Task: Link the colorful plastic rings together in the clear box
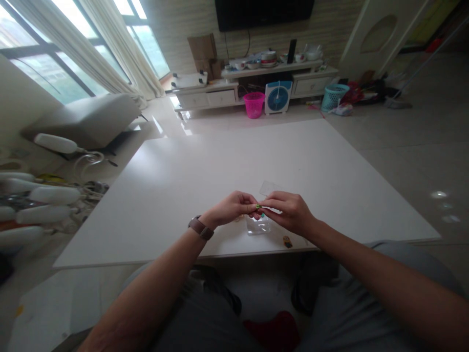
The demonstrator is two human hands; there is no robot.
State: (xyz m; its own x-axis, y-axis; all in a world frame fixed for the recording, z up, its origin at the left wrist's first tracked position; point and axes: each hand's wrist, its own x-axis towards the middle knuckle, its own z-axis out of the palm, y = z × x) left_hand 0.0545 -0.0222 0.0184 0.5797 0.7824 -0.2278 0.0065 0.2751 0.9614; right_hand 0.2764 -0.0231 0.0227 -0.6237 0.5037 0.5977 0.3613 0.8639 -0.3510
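Observation:
Near the front edge of the white table, my left hand and my right hand meet with fingertips pinched on one small green piece. Its exact kind is too small to make out. Below them a clear plastic box lies on the table, partly covered by my fingers. Behind my right hand lies a flat clear lid, part of it hidden. A small yellow and dark figure, like a cartoon character, rests to the right of the box by the table edge.
Across the floor stands a low white cabinet with dishes on top. In front of it are a pink basket and a blue box fan. A teal basket stands farther right. A grey bench sits by the windows.

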